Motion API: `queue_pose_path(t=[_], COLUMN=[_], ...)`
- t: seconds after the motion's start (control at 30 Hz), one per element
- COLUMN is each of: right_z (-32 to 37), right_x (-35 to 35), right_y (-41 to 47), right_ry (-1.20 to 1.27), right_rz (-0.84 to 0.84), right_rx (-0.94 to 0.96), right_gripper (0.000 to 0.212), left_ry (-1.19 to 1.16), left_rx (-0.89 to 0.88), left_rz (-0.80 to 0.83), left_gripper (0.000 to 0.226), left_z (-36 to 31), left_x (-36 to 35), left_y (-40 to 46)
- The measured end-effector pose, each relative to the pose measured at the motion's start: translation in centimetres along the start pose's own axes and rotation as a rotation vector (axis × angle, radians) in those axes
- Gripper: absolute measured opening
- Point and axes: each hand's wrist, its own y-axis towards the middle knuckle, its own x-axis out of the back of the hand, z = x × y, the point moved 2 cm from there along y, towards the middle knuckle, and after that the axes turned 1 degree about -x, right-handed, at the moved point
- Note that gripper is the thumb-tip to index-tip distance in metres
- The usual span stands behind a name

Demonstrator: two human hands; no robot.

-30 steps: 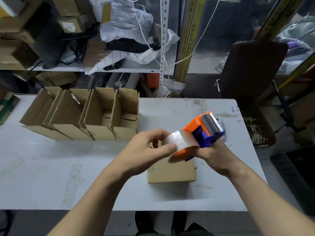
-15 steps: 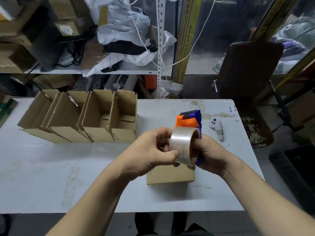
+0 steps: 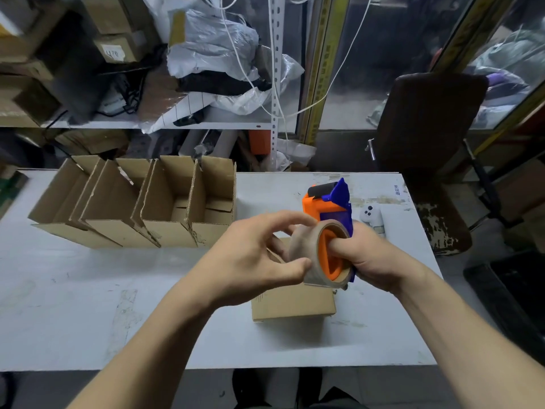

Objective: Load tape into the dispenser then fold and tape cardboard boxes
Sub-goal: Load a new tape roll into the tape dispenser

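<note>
White table [image 3: 88,290], cluttered shelf [image 3: 177,125] behind it. Four open cardboard boxes [image 3: 141,208] in a row at far left; dark chair [image 3: 427,137] at right edge; white controller [image 3: 374,219] near my right wrist. My right hand [image 3: 371,258] grips the orange-blue dispenser [image 3: 327,205]; my left hand [image 3: 250,258] pinches the tape roll [image 3: 303,249] on its hub. Both hide part of the closed box [image 3: 292,302] beneath.

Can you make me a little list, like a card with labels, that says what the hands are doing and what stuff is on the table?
left hand: fingertips pinch the tape roll's edge
right hand: grips the orange and blue dispenser
tape roll: sits on the dispenser's orange hub
under the hands: closed cardboard box
far left: row of open boxes
beside dispenser: small white controller
table: white, scuffed
</note>
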Motion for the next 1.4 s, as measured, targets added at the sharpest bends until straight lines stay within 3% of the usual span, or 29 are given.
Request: queue_pose_path(t=[0.2, 0.4, 0.5, 0.57, 0.63, 0.8, 0.9, 1.07, 1.2, 1.3, 1.4], right_z=[0.4, 0.8, 0.5, 0.3, 0.2, 0.6, 0.6, 0.1, 0.3, 0.8, 0.9], right_x=[-0.5, -0.8, -0.7, -0.9, -1.1, -0.6, -0.4, -0.7, -1.5, -1.5, -1.6], right_y=[0.2, 0.4, 0.9, 1.1, 1.3, 0.9, 0.7, 1.0, 1.0, 0.8, 0.7], right_ry=[-0.075, 0.013, 0.033, 0.071, 0.097, 0.105, 0.115, 0.195, 0.243, 0.193, 0.151], right_rz=[0.063, 0.114, 0.056, 0.045, 0.051, 0.178, 0.246, 0.074, 0.017, 0.031, 0.063], right_rx=[0.027, 0.000, -0.086, -0.167, -0.191, -0.238, -0.314, -0.383, -0.385, -0.397, -0.405], right_gripper=[0.029, 0.023, 0.015, 0.010, 0.012, 0.040, 0.044, 0.034, 0.028, 0.027, 0.029], left_ry=[-0.114, -0.295, -0.262, -0.139, -0.147, -0.391, -0.430, -0.151, 0.149, 0.176, 0.075], left_rx=[0.078, 0.151, 0.198, 0.199, 0.195, 0.184, 0.180, 0.086, -0.014, -0.019, 0.012], left_rz=[0.014, 0.034, 0.114, 0.071, 0.015, 0.116, 0.136, 0.004, -0.023, -0.017, 0.090], left_gripper=[0.040, 0.036, 0.068, 0.081, 0.076, 0.064, 0.054, 0.043, 0.087, 0.085, 0.081], left_z=[0.8, 1.1, 1.2, 1.3, 1.6, 2.9, 3.5, 3.9, 3.4, 3.2, 3.0], left_x=[0.5, 0.7, 0.5, 0.3, 0.3, 0.9, 0.7, 0.7, 0.0, 0.8, 1.4], left_y=[0.3, 0.7, 0.7, 0.9, 1.1, 1.1, 1.4, 1.6, 1.3, 1.5, 1.5])
